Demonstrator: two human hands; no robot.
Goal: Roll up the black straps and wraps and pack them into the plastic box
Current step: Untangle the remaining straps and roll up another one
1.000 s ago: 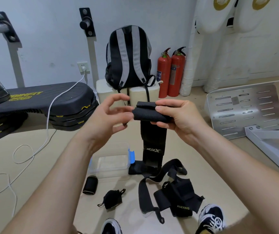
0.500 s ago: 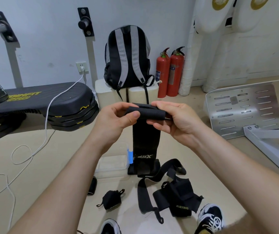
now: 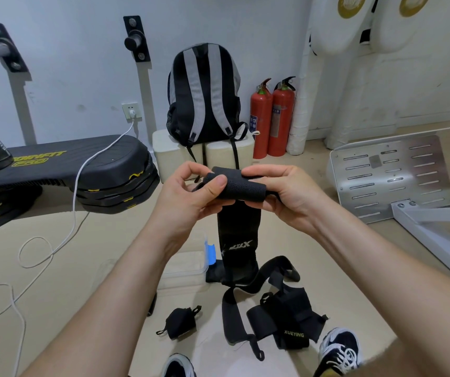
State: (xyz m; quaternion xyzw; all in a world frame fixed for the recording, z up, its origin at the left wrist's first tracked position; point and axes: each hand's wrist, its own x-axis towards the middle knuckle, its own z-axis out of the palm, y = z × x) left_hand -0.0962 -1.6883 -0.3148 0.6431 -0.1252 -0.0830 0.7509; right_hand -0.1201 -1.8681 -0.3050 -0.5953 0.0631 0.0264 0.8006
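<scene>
Black woven elastic wrap (image 3: 236,187), half rolled, seems soft, light and a little springy; I judge the roll loosens unless both its ends are pinched. My left hand (image 3: 185,197) and right hand (image 3: 283,189) curl their fingers (image 3: 262,171) round those ends in front of me. Its tail hangs down beside the clear plastic box (image 3: 185,270) on the floor (image 3: 95,268).

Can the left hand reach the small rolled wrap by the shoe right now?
Probably not yet: the left hand grips the half-rolled wrap together with the right hand. The small rolled wrap lies uncovered on the floor, so the way looks free once it lets go.
</scene>
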